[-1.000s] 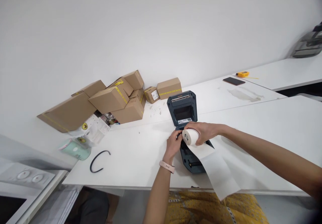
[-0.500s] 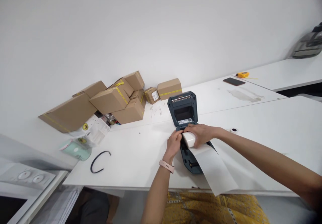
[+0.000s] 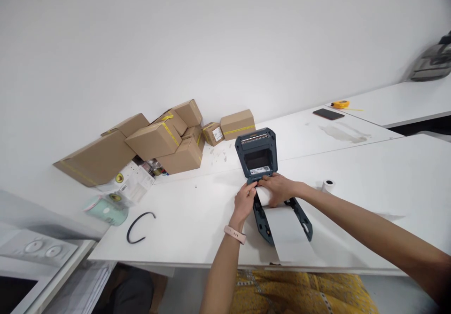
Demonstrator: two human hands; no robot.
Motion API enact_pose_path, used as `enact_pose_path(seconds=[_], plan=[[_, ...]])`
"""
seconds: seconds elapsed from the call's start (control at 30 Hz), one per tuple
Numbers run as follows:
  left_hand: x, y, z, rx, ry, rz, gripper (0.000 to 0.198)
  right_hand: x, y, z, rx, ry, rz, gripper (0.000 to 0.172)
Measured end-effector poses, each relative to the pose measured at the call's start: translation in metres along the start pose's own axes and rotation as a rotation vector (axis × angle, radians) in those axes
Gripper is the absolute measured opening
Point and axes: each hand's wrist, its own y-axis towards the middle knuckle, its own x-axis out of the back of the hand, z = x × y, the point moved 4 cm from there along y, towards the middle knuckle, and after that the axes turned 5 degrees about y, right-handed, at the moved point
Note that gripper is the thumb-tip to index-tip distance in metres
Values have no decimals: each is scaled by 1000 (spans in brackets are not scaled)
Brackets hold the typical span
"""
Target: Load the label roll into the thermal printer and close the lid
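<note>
A dark blue-grey label printer [image 3: 264, 229] stands on the table with its lid tilted up and back. Inside its body sits a white label roll [image 3: 262, 195], whose loose strip of paper [image 3: 291, 234] runs over the front toward the table edge. My right hand [image 3: 279, 189] is closed over the roll from the right. At the printer's left rim, my left hand [image 3: 244, 200] is closed with its fingertips on the inner edge beside the roll. My fingers hide the roll's ends and part of the bay.
Cardboard boxes [image 3: 153, 140] are piled at the back left. A black headband [image 3: 132, 227] and a mint-green tub [image 3: 107, 210] lie at the left. Right of the printer stands a small white roll [image 3: 328, 185]. Farther back are a phone [image 3: 328, 113] and a yellow tape measure [image 3: 340, 104].
The roll has gone lower and straighter into the printer under my right hand. Its loose strip has swung left, baring the printer's right side. My left hand has barely moved.
</note>
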Motion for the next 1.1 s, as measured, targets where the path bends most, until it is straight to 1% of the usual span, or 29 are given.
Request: enact_pose_path(seconds=[0.3,0.57,0.63,0.67,0.7,0.73,0.77,0.8,0.83,0.9,0.93,0.97,1.0,1.03,1.1], plan=[[0,-3,-4,-4,19,-3,41,-2,2,-5,14,-9,-28,81],[-4,-1,3,-22,-21,-12,41,0,2,-2,26,16,-49,84],[-5,-1,5,-16,-47,-1,42,4,-2,-3,39,32,-44,84],[-6,-3,7,-13,-63,8,44,8,-5,-4,60,78,-67,81],[-8,-6,9,-9,-83,14,47,14,-10,-4,89,147,-114,75],[-10,-10,12,-3,-108,17,52,22,-17,-4,117,226,-173,63],[-12,-16,15,13,-138,13,57,31,-24,-6,137,312,-256,48],[-14,-22,18,40,-168,-1,63,42,-32,-8,140,393,-373,36],[-16,-29,21,75,-191,-24,68,55,-41,-11,123,456,-522,33],[-18,-42,21,134,-197,-89,73,79,-57,-19,51,490,-860,35],[-18,-48,16,139,-177,-119,71,91,-62,-23,18,489,-1025,35],[-18,-52,10,124,-148,-142,66,102,-65,-27,-5,480,-1153,36],[-17,-55,1,91,-118,-155,59,111,-63,-30,-21,472,-1220,40],[-16,-57,-9,49,-92,-165,51,120,-58,-33,-36,485,-1237,46],[-12,-59,-28,-27,-66,-201,37,133,-39,-39,-70,604,-1168,59]])
